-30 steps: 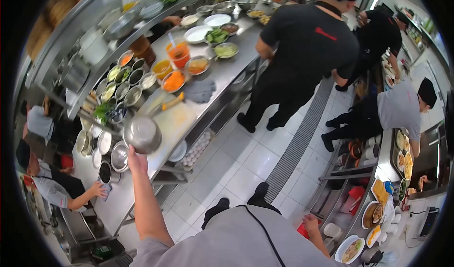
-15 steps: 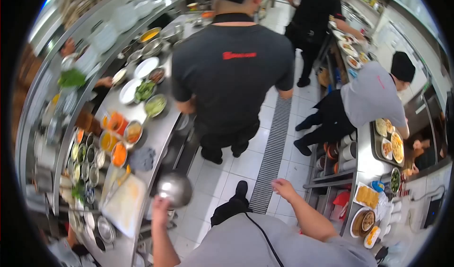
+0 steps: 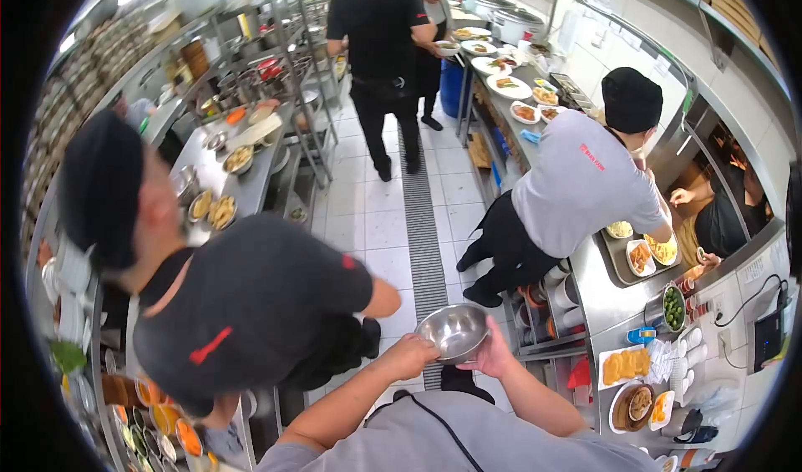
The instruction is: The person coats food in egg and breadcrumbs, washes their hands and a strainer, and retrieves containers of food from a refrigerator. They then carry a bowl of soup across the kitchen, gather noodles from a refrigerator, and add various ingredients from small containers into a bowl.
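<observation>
White tiled floor (image 3: 368, 234), split by 1 long grey metal drain grate (image 3: 424, 246), lies beneath 1 round, shiny steel bowl (image 3: 454, 334). I have the bowl out in front of my body, open side up, over the grate. 2 hands grip it: my left hand (image 3: 409, 357) is closed on the left rim, and my right hand (image 3: 493, 355) is wrapped around the right side.

Close on my left leans 1 person in a black shirt (image 3: 251, 313); 1 person in a grey shirt (image 3: 576, 188) bends over the steel counter on the right (image 3: 597, 305). That counter bears 1 metal tray (image 3: 619, 261) with 3 dishes of food, 1 steel pot of green vegetables (image 3: 672, 307), 1 white plate of golden pieces (image 3: 625, 365) and 1 brown bamboo steamer (image 3: 642, 403). Farther off, 3 bowls of pale yellow food (image 3: 222, 211) sit on the steel counter on the left (image 3: 259, 175).

Half a second ago only my left hand held the bowl, near the left counter's edge, while my right was free and well apart. Since then the bowl has come to the middle, and the nearby black-shirted person has shifted from straight ahead to my left.
</observation>
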`<state>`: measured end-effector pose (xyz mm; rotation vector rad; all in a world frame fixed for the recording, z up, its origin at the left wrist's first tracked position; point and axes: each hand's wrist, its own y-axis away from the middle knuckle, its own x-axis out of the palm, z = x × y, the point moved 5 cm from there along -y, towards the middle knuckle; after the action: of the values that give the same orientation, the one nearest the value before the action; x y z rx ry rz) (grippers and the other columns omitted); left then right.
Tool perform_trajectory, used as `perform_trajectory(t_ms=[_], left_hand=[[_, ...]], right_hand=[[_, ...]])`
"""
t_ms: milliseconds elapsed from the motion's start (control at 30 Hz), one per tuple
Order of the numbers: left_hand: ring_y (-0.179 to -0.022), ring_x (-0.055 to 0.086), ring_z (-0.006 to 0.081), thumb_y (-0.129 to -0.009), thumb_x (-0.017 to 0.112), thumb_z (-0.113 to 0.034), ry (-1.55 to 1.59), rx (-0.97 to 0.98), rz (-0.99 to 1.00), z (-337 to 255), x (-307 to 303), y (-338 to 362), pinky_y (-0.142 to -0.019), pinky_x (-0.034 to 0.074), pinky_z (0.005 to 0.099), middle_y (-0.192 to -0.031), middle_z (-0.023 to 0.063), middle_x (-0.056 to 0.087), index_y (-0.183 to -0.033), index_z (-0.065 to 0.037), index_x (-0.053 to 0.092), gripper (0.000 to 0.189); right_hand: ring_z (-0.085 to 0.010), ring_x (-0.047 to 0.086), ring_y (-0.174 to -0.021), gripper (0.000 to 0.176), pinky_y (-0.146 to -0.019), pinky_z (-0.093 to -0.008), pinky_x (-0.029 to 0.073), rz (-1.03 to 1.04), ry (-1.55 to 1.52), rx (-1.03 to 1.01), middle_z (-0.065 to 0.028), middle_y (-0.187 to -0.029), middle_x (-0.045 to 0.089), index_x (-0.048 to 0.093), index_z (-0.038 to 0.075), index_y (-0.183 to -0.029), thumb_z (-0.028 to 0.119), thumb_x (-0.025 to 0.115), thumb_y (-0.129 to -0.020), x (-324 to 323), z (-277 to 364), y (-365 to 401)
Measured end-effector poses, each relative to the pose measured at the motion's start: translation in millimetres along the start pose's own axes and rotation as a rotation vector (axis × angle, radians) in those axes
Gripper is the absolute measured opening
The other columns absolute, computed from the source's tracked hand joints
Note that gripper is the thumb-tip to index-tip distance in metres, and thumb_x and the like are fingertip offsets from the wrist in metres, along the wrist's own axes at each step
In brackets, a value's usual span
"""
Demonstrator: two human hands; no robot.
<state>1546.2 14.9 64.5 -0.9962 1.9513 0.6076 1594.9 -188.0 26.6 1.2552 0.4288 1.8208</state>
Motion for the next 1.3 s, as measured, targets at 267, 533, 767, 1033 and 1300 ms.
perform_trajectory(t_ms=[267, 533, 767, 1033, 1300], left_hand=[[-0.122, 0.060, 0.0364, -0.087, 0.079, -0.030, 0.342, -0.282, -0.170, 64.0, -80.0, -93.9, -0.108, 0.044, 0.0492, -0.131, 0.0189, 0.065, -0.135, -0.006, 0.061, 0.057], [-0.129, 0.058, 0.0264, -0.095, 0.069, -0.010, 1.001, -0.576, -0.774, 147.0, -152.6, -70.5, -0.112, 0.043, 0.0419, -0.138, 0.0172, 0.061, -0.148, -0.001, 0.046, 0.058], [-0.124, 0.059, 0.0232, -0.101, 0.062, -0.009, 1.071, -0.741, -1.062, 271.3, -195.2, -69.9, -0.108, 0.046, 0.0373, -0.134, 0.0154, 0.061, -0.143, 0.000, 0.049, 0.046], [-0.121, 0.061, 0.0222, -0.098, 0.068, -0.009, 1.016, -0.743, -0.949, 420.3, -295.4, -167.9, -0.104, 0.049, 0.0355, -0.133, 0.0162, 0.062, -0.143, 0.000, 0.049, 0.050], [-0.120, 0.061, 0.0237, -0.095, 0.071, -0.010, 0.820, -0.870, -0.816, 538.5, -352.6, -271.4, -0.103, 0.049, 0.0370, -0.134, 0.0157, 0.061, -0.146, -0.001, 0.047, 0.057]], right_hand=[[-0.0376, 0.066, -0.111, 0.058, -0.093, -0.0640, 0.055, -0.071, 0.080, 0.025, -0.0194, -0.128, 0.059, 0.042, 0.006, -0.141, 0.015, 0.055, -0.085, -57.5, 95.8, -138.5], [-0.0441, 0.055, -0.122, 0.075, -0.084, -0.0649, 0.060, -0.115, 0.427, 0.025, -0.0214, -0.143, 0.041, 0.032, 0.012, -0.148, -0.006, 0.054, -0.079, 41.6, 229.2, -311.7], [-0.0447, 0.057, -0.120, 0.071, -0.088, -0.0684, 0.057, -0.060, 0.386, 0.071, -0.0215, -0.136, 0.047, 0.034, 0.010, -0.148, -0.007, 0.051, -0.081, 82.5, 317.4, -440.3], [-0.0465, 0.062, -0.114, 0.068, -0.084, -0.0692, 0.059, -0.314, 0.227, -0.004, -0.0253, -0.133, 0.051, 0.033, 0.007, -0.146, -0.011, 0.045, -0.082, 21.0, 462.3, -512.0], [-0.0492, 0.060, -0.119, 0.084, -0.088, -0.0705, 0.057, -0.443, 0.347, 0.000, -0.0257, -0.145, 0.042, 0.012, 0.013, -0.158, -0.008, 0.044, -0.084, 24.4, 585.3, -614.9]])
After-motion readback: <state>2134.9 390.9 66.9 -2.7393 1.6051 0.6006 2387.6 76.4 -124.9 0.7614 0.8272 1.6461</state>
